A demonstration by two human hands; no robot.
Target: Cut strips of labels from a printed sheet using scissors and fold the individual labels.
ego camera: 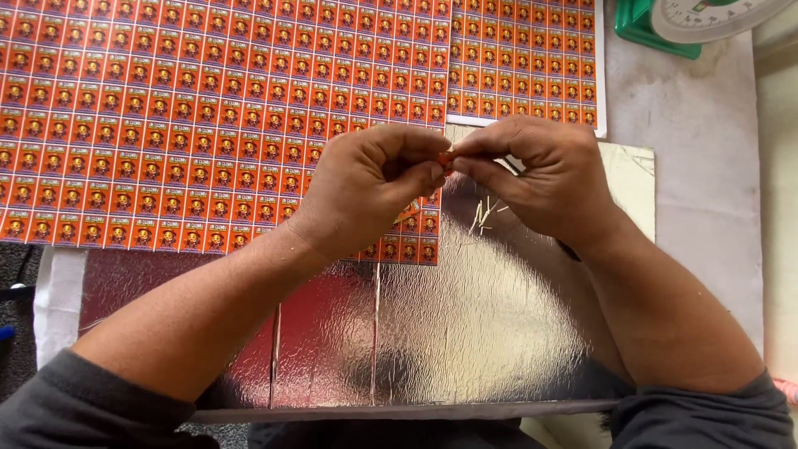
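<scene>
While both hands are raised over the shiny silver sheet (465, 333), a tiny orange piece (447, 157) is pinched between them. It is gripped by the closed fingers of the left hand (366, 187) and the right hand (540, 179). Big sheets of orange labels (191, 116) are spread on the bench (706, 166) behind, and a green scale (665, 25) is seen far back.

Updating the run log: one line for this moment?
left hand: pinching small orange piece | right hand: pinching same piece | beneath: orange label sheet, silver foil sheet
</scene>
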